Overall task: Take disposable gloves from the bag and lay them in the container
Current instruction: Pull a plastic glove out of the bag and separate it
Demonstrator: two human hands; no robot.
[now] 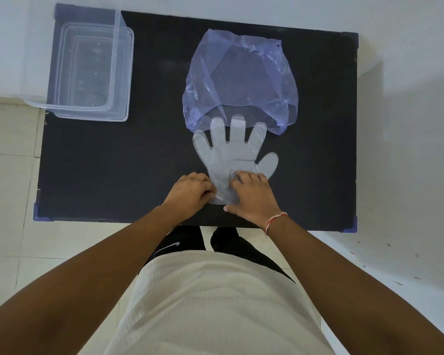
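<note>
A clear disposable glove (235,152) lies flat on the black table (113,162), fingers pointing away from me, fingertips just inside the mouth of the blue plastic bag (241,78). My left hand (190,190) pinches the glove's cuff at its left edge. My right hand (253,194) rests on the cuff's right side, fingers curled on the plastic. The clear container (92,70) stands at the table's far left corner, with nothing visible inside.
A white wall runs behind the table and pale tiled floor surrounds it. The table's near edge is just below my hands. Bare black tabletop lies between the container and the bag.
</note>
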